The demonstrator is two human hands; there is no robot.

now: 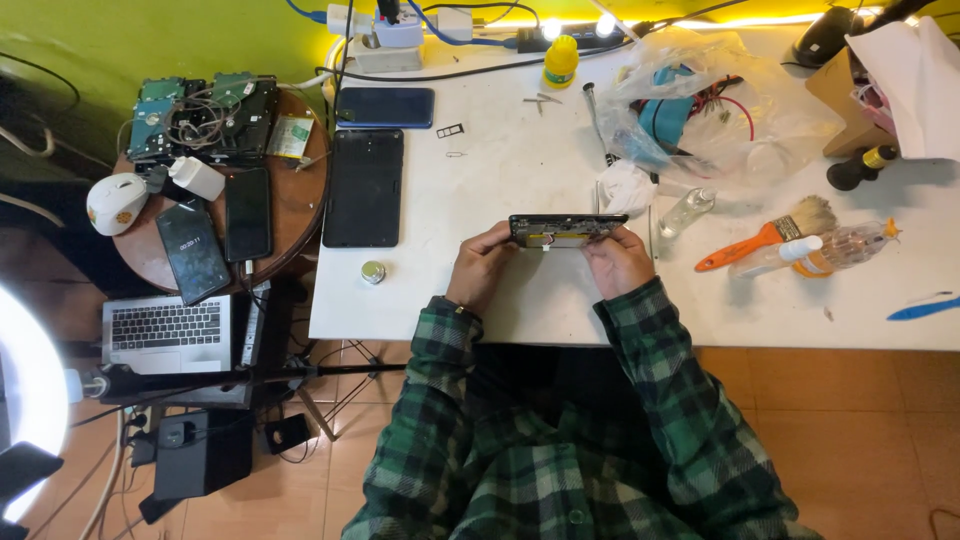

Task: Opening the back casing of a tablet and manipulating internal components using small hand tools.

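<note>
The opened phone is lying with its long axis running left to right across the white surface, tipped up on its long edge so the inner side is facing the person. The left hand is clamping its grip on the left end, and the right hand is closing its grip on the right end; both are holding it just above the near middle of the surface.

A black tablet is lying to the left, well apart, with a blue phone behind it and a small round metal piece near the left hand. To the right, a clear small bottle is sitting just beside the phone, then an orange-handled brush and a plastic squeeze bottle. A clear bag of parts is crowding the far side.

The fingertips behind the phone are hidden, and the parts inside it are too small to make out. A blue tool is being cut off at the right edge.
</note>
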